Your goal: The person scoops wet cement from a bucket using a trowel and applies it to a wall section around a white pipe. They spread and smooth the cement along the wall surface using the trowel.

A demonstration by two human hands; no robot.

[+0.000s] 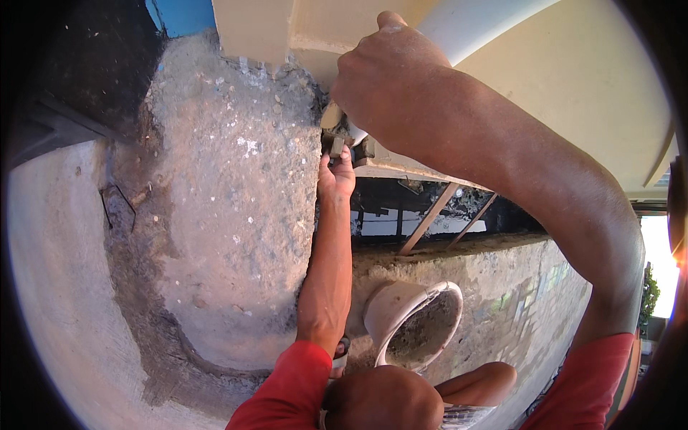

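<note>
Nearest us is a round whitish bucket (388, 309). Beyond, our left hand (338, 177) pinches a small grey-brown block (337, 146) beside the rough concrete slab (236, 201); our right hand (390, 72) curls by the white pipe (476, 32), its grip hidden.

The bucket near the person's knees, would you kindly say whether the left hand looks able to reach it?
Probably yes: the bucket stands just right of the left forearm, its mouth open, with no visible barrier between. The left hand, though, appears to pinch a small block farther forward.
</note>
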